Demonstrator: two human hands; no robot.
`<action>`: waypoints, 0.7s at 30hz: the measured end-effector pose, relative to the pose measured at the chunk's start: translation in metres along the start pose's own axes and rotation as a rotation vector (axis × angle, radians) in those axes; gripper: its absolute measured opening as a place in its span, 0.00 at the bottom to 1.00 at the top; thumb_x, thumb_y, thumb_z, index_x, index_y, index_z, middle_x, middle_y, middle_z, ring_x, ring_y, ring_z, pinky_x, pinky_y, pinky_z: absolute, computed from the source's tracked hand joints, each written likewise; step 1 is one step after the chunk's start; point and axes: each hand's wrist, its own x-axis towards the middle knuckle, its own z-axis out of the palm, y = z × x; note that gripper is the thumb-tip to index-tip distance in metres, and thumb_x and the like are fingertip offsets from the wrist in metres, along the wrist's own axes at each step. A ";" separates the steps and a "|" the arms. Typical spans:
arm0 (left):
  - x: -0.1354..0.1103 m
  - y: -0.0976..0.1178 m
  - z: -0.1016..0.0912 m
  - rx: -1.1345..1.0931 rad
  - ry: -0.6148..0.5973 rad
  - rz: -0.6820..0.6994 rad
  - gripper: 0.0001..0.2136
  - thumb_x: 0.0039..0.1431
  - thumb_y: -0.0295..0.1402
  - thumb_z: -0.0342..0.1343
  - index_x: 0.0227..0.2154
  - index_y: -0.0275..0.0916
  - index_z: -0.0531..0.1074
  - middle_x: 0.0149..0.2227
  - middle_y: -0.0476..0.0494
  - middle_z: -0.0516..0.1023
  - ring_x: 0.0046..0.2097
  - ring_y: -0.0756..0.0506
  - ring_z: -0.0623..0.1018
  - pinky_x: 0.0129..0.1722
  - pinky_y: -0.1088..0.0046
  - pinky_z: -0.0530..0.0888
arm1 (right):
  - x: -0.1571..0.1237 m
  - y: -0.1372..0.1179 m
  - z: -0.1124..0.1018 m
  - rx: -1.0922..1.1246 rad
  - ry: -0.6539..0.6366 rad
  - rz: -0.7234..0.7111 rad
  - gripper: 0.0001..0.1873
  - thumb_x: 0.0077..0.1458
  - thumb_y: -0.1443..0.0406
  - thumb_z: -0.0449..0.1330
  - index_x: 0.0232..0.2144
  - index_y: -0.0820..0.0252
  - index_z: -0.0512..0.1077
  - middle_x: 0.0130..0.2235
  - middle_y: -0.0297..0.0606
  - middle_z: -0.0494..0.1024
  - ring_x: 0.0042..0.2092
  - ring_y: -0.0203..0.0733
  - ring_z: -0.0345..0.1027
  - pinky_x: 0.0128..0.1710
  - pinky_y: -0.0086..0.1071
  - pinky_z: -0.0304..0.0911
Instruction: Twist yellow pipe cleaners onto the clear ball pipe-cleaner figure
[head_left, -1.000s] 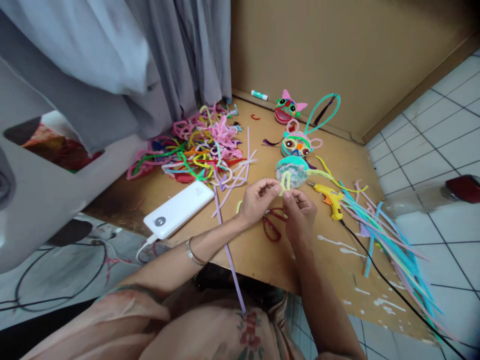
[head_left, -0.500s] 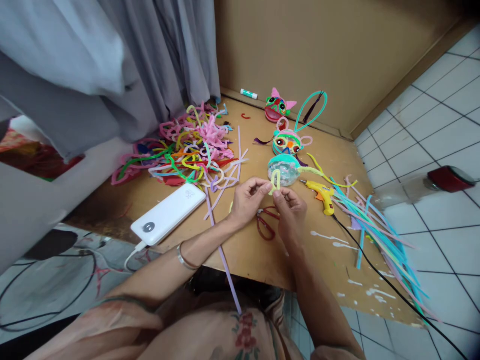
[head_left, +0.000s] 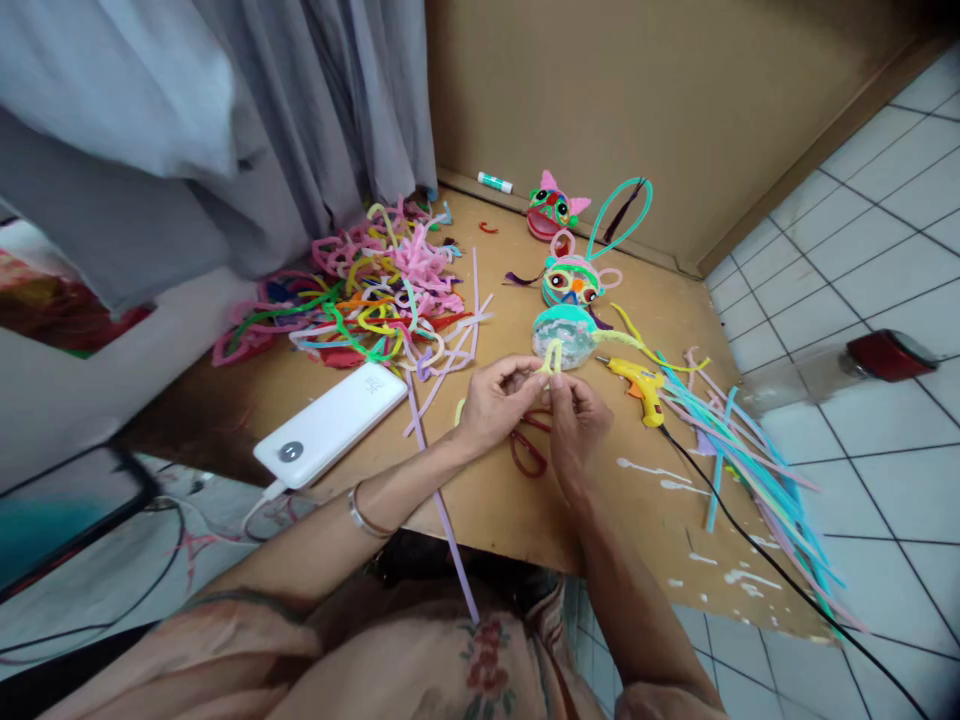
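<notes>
Table (head_left: 510,520) under me: red-handled scissors (head_left: 529,453) between my left hand (head_left: 491,405) and right hand (head_left: 581,415), glue gun (head_left: 643,385) right of my right, power bank (head_left: 330,425) and pipe-cleaner heap (head_left: 420,265) left of my left.

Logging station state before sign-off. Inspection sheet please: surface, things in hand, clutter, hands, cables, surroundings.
Surface: brown table, white smears at right.
Things in hand: one pale yellow strip, bent into a narrow loop.
Clutter: mixed strip pile at left; strip bundle at right; yellow glue gun; white power bank; turquoise piece and two decorated faces beyond the hands.
Hands: left hand and right hand both pinch the strip.
Cables: black cord from glue gun, over table edge; white cable at power bank.
Surroundings: grey curtain at left, tan panel behind, tiled floor at right.
</notes>
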 end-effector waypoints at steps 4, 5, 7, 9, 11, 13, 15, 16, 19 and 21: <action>0.000 0.000 0.000 0.018 -0.020 0.009 0.13 0.51 0.38 0.61 0.35 0.33 0.76 0.22 0.50 0.70 0.24 0.54 0.65 0.25 0.79 0.64 | 0.000 0.001 0.000 -0.048 0.031 -0.007 0.18 0.58 0.55 0.53 0.25 0.61 0.74 0.21 0.30 0.71 0.24 0.34 0.60 0.27 0.28 0.58; 0.000 0.000 0.000 0.021 -0.027 0.007 0.13 0.51 0.38 0.61 0.35 0.33 0.76 0.22 0.50 0.70 0.24 0.54 0.66 0.25 0.78 0.64 | 0.000 0.001 0.000 -0.052 0.037 -0.008 0.18 0.58 0.55 0.53 0.25 0.61 0.74 0.21 0.30 0.71 0.24 0.34 0.60 0.27 0.28 0.58; -0.001 0.000 0.001 0.023 -0.036 -0.002 0.12 0.52 0.37 0.61 0.35 0.33 0.76 0.22 0.51 0.70 0.24 0.54 0.66 0.24 0.79 0.64 | 0.000 0.001 0.001 -0.060 0.043 -0.008 0.18 0.58 0.56 0.53 0.25 0.60 0.74 0.20 0.30 0.71 0.24 0.34 0.60 0.27 0.28 0.58; -0.001 0.000 0.002 0.023 -0.033 -0.013 0.11 0.51 0.37 0.61 0.34 0.33 0.76 0.21 0.52 0.68 0.23 0.55 0.65 0.23 0.80 0.62 | 0.000 0.001 0.001 -0.069 0.039 -0.006 0.18 0.58 0.56 0.53 0.25 0.60 0.74 0.20 0.30 0.70 0.24 0.34 0.60 0.27 0.28 0.58; -0.001 0.000 0.002 0.019 -0.025 -0.024 0.11 0.50 0.36 0.61 0.33 0.34 0.76 0.20 0.53 0.66 0.22 0.55 0.63 0.21 0.80 0.60 | -0.001 0.000 0.001 -0.079 0.037 0.001 0.18 0.59 0.56 0.52 0.25 0.60 0.74 0.20 0.30 0.70 0.24 0.34 0.60 0.27 0.28 0.58; -0.001 0.001 0.003 0.013 -0.016 -0.034 0.10 0.49 0.35 0.62 0.32 0.34 0.75 0.20 0.54 0.64 0.21 0.56 0.61 0.21 0.81 0.58 | -0.001 -0.001 0.001 -0.088 0.033 0.003 0.18 0.59 0.56 0.52 0.25 0.60 0.74 0.20 0.29 0.70 0.24 0.34 0.61 0.27 0.28 0.58; 0.000 0.003 0.003 0.008 -0.003 -0.039 0.10 0.48 0.35 0.61 0.30 0.33 0.75 0.19 0.55 0.63 0.21 0.56 0.60 0.21 0.81 0.57 | -0.002 -0.001 0.001 -0.094 0.021 -0.006 0.18 0.59 0.56 0.52 0.25 0.60 0.73 0.20 0.30 0.70 0.25 0.34 0.61 0.27 0.28 0.59; 0.001 0.004 0.003 0.003 0.005 -0.041 0.09 0.48 0.35 0.61 0.30 0.33 0.75 0.20 0.54 0.63 0.22 0.56 0.60 0.21 0.81 0.57 | -0.003 -0.002 0.001 -0.092 0.009 -0.013 0.18 0.59 0.56 0.52 0.26 0.60 0.73 0.20 0.30 0.70 0.25 0.34 0.61 0.27 0.28 0.59; 0.001 0.006 0.002 -0.012 0.027 -0.049 0.09 0.48 0.36 0.60 0.28 0.33 0.74 0.20 0.53 0.66 0.23 0.55 0.62 0.22 0.81 0.59 | -0.003 -0.002 0.000 -0.049 -0.033 -0.014 0.16 0.57 0.56 0.54 0.29 0.60 0.75 0.21 0.30 0.70 0.26 0.34 0.62 0.27 0.28 0.59; 0.002 0.007 0.002 -0.019 0.043 -0.048 0.09 0.48 0.36 0.60 0.28 0.34 0.74 0.21 0.52 0.67 0.23 0.55 0.62 0.22 0.81 0.60 | -0.002 -0.001 0.001 0.018 -0.058 0.013 0.15 0.56 0.56 0.56 0.30 0.60 0.75 0.22 0.29 0.71 0.26 0.34 0.62 0.27 0.27 0.60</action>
